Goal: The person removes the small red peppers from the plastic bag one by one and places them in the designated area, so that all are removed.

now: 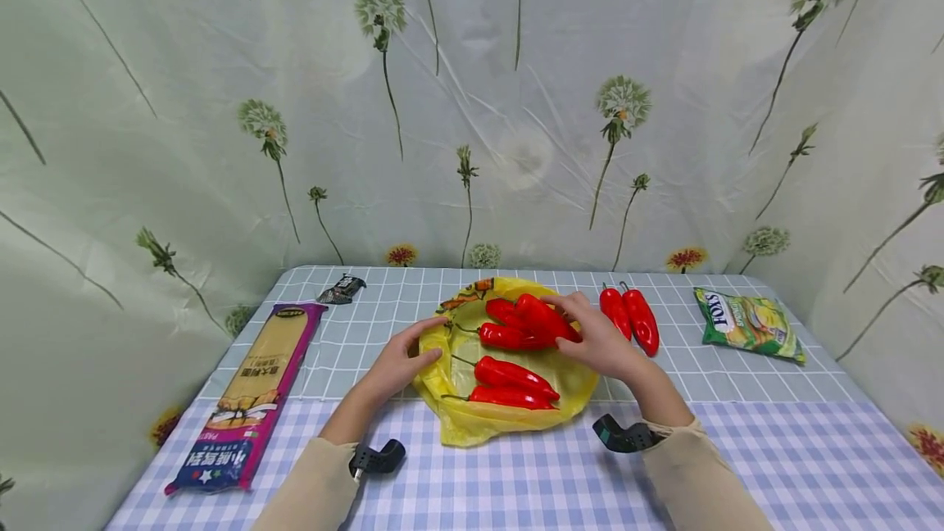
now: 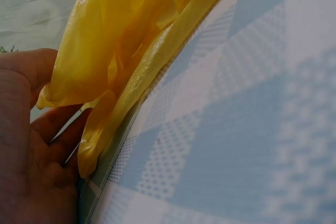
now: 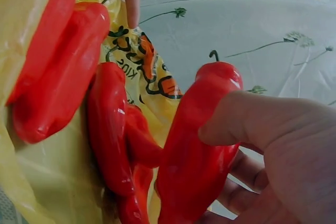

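Observation:
A yellow plastic bag [image 1: 472, 431] lies spread open on the table, with several long red peppers [image 1: 516, 373] inside it. My right hand [image 1: 603, 340] grips one red pepper [image 3: 202, 140] at the bag's right side, thumb on the near face and fingers behind. Its stem points up in the right wrist view, beside the other peppers. My left hand [image 1: 401, 360] is at the bag's left rim, thumb and fingers spread apart and touching the yellow plastic. In the left wrist view, folds of the bag [image 2: 105, 40] hang over the thumb tip and part of the fingers.
Two more red peppers [image 1: 640, 319] lie right of the bag. Farther right is a green FOX'S candy packet [image 1: 748, 324]. A long pasta package [image 1: 247, 396] lies on the left, with a small black wrapper [image 1: 342, 289] behind it. A floral curtain [image 1: 516, 105] hangs behind the table.

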Demonstrator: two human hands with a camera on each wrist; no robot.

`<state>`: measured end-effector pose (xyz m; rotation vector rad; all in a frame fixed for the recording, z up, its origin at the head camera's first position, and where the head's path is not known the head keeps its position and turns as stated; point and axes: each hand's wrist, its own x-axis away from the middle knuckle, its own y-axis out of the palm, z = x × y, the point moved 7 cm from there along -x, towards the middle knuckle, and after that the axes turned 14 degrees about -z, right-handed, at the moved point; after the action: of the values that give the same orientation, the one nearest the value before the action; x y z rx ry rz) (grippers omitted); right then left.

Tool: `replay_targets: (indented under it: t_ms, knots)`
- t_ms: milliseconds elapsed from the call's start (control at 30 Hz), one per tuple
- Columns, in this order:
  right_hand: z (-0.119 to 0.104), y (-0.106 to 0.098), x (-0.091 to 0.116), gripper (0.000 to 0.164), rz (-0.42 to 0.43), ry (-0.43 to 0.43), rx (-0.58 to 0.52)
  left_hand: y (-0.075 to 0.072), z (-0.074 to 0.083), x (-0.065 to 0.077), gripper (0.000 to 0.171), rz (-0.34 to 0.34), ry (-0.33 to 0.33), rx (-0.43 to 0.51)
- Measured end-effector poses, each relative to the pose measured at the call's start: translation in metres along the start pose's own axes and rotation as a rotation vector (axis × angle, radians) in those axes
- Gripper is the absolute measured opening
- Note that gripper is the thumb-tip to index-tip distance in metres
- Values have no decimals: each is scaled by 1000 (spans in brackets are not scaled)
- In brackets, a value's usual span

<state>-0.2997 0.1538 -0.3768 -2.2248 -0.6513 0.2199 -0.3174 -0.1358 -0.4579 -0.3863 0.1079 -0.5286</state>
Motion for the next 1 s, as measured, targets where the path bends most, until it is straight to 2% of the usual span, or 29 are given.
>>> replay_targets:
  t_ms: [167, 333, 533, 833, 1000]
  knots:
    - [4, -10, 2, 66, 67, -4, -6, -1, -1, -1, 52, 2, -2, -3]
    - [7, -19, 4, 71, 130, -9, -27, -1, -3, -2, 52, -2, -8, -18]
    - [12, -28, 7, 71, 179, 4, -71, -2, -4, -2, 53, 14, -27, -22]
    - [30, -43, 14, 66, 284, 81, -136, -1, -6, -1, 52, 16, -51, -11]
    - [42, -52, 20, 71, 337, 155, -179, -1, -6, -2, 53, 13, -43, -20]
